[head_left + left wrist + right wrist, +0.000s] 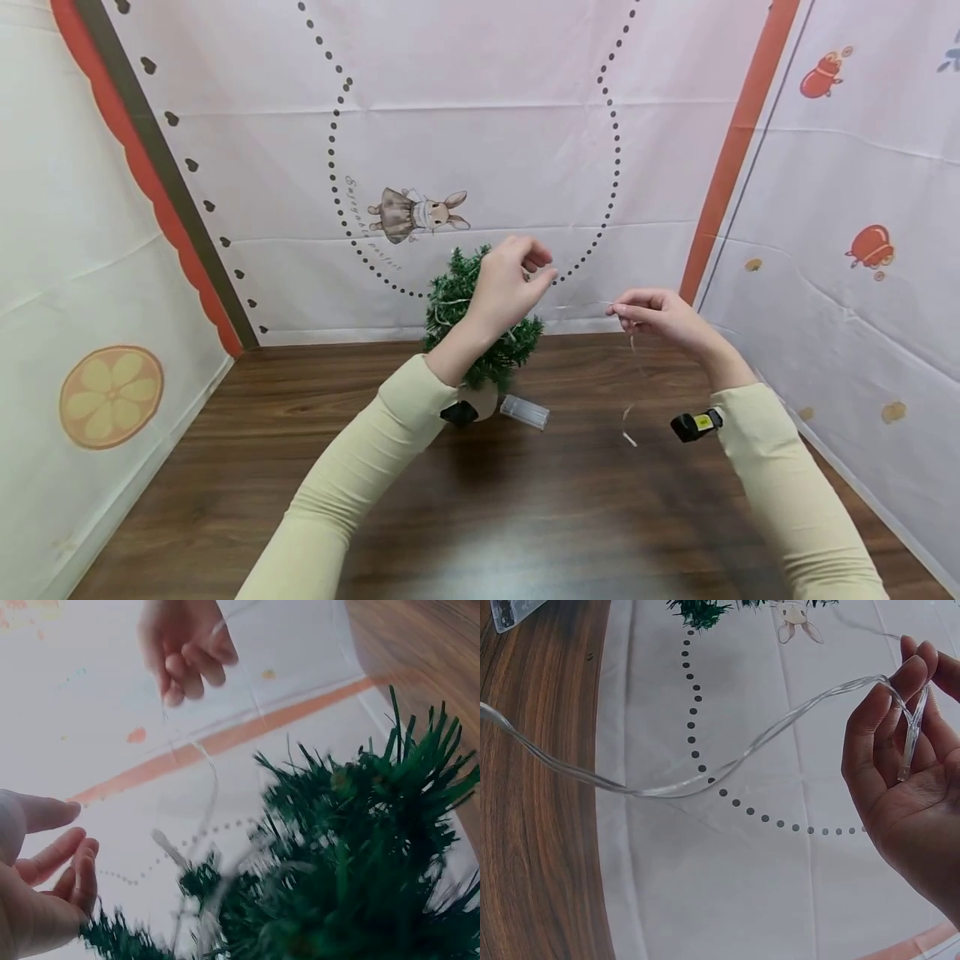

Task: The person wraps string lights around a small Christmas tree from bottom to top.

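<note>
A small green artificial Christmas tree (521,342) stands on the table in a light pot (487,401), partly hidden by my left arm. Strands of clear wire lie among its branches. My left hand (507,282) is at the tree's upper right side, thumb and fingers apart, holding nothing that I can see. To the right, my right hand (660,318) pinches a clear string-light wire (727,774) between thumb and fingertips. From there one length runs toward the tree, and another hangs down to a pale end (629,439). A small clear bulb end (905,765) shows by the right palm.
A clear plastic battery box (525,412) lies on the brown wooden table (480,517), right of the pot. Printed cloth walls (480,150) enclose the table at the back and both sides. Black wrist cameras (694,424) sit at the cuffs.
</note>
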Demonstrator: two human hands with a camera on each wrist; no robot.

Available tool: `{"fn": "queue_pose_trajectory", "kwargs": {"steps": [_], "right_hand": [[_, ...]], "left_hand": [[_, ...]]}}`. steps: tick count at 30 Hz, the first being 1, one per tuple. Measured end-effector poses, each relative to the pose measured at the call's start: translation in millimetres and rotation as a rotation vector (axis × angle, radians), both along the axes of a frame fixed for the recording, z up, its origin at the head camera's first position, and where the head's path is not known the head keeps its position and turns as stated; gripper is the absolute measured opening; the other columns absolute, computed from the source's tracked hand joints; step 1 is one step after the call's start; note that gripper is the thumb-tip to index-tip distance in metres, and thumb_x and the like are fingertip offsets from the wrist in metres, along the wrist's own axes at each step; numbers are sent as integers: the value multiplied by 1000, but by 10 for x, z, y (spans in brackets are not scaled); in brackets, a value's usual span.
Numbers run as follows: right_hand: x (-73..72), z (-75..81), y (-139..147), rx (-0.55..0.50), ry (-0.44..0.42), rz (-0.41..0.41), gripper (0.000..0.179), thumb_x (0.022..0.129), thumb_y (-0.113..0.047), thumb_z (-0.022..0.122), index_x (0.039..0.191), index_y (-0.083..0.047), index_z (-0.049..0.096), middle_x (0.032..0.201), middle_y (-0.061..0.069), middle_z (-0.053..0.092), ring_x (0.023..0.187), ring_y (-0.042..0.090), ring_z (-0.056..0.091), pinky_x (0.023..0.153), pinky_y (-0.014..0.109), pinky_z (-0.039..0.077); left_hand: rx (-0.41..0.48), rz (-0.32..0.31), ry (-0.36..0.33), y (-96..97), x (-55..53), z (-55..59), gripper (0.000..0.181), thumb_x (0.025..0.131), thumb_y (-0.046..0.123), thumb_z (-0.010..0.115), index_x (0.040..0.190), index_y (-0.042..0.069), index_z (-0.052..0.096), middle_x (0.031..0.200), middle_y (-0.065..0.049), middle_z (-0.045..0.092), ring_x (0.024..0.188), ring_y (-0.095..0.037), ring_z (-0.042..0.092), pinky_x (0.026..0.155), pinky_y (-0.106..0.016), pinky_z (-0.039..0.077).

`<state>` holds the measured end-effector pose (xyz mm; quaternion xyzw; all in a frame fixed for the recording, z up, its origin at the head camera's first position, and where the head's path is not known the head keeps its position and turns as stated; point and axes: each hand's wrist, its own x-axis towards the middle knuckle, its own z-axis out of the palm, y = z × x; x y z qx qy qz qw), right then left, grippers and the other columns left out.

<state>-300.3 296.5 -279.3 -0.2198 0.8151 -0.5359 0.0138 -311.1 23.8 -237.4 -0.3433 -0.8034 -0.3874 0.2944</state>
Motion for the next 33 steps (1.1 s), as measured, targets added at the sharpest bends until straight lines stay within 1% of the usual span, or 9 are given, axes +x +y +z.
{"fn": "queue_pose_trajectory", "kwargs": {"steps": [4,8,12,15,17,20,27,30,33], "right_hand": [[-4,-3,-28,-4,0,14,30,96,-22,57,111,3,62,80,-3,61,76,12,56,72,25,54],[-1,-6,-35,-15,0,20,27,96,-22,56,109,1,64,80,-5,62,75,12,55,71,24,54],[0,1,-41,-31,0,36,23,97,-21,55,108,-3,65,80,-5,62,75,9,55,71,24,54],[5,1,-47,-29,10,52,18,97,-20,55,104,-7,65,78,-5,60,75,9,55,71,25,53],[10,-9,-50,-24,14,60,15,97,-19,55,102,-10,65,77,-4,59,74,10,55,72,25,53],[17,-25,-48,-18,19,63,14,97,-19,54,100,-9,64,76,-3,57,74,11,53,71,24,52],[30,-46,-5,24,28,64,14,97,-18,53,94,-11,65,76,-2,58,73,12,54,68,26,50],[13,-77,17,44,20,68,14,97,-19,54,92,-11,65,77,-2,59,73,11,54,69,27,51],[4,-104,34,40,6,75,15,98,-19,53,92,-10,64,76,-1,59,71,12,55,66,27,52]], "left_hand": [[-49,18,-5,104,39,-2,10,87,16,68,92,8,65,93,-4,65,88,-15,59,81,-23,46],[-72,-6,-35,209,69,-14,10,86,15,69,93,8,65,95,-4,66,90,-15,59,81,-22,46],[-109,-46,-129,363,80,-56,17,85,16,71,98,8,67,98,-3,67,91,-15,62,80,-18,47],[-171,-77,-231,489,76,-113,19,86,19,70,102,9,68,101,-3,69,92,-14,65,78,-16,49],[-214,-93,-283,559,72,-152,19,88,21,68,103,10,68,102,-2,70,91,-12,66,77,-15,49],[-230,-106,-330,624,65,-200,17,89,22,67,102,12,69,98,0,73,87,-8,67,74,-14,49],[-197,-130,-339,664,9,-270,7,85,20,72,89,14,71,83,4,73,71,0,63,64,-13,47],[-200,-127,-339,662,2,-285,4,84,18,72,85,14,73,79,5,72,66,0,61,60,-12,46],[-208,-109,-328,648,1,-287,4,86,18,70,84,15,73,78,5,72,65,-1,60,59,-13,46]]}}
